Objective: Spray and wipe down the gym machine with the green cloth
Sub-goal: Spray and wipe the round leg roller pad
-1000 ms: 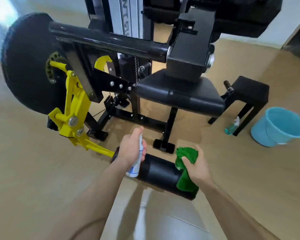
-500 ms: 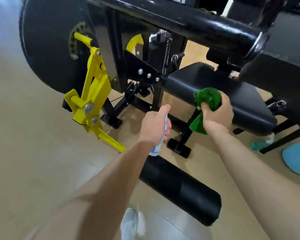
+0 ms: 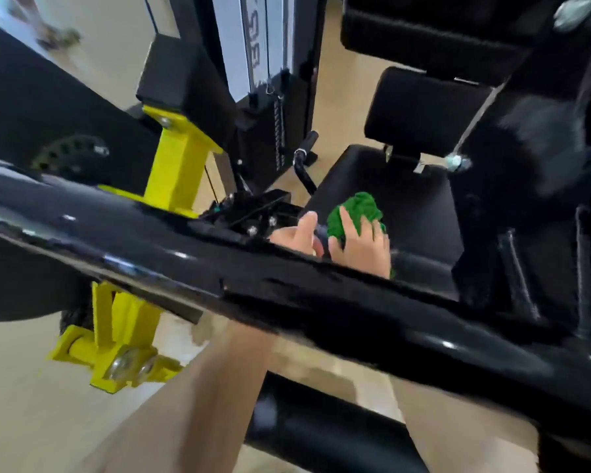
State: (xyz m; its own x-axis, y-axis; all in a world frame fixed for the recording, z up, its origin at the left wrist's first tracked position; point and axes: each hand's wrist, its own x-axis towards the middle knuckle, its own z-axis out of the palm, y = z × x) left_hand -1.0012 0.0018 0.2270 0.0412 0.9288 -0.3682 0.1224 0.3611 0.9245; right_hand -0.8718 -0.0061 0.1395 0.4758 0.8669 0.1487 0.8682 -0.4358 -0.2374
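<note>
Gym: weight-stack machine [image 3: 287, 302], padded seat [image 3: 410, 199].

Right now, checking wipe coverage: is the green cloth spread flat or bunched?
Bunched: the green cloth is a crumpled wad gripped by the right hand.

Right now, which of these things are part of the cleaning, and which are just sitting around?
In the job: green cloth, gripped by the right hand; left hand beside it, half behind the black bar; black seat.
Untouched: yellow bracket; weight tower; foam roller; blurred item on floor.
</note>
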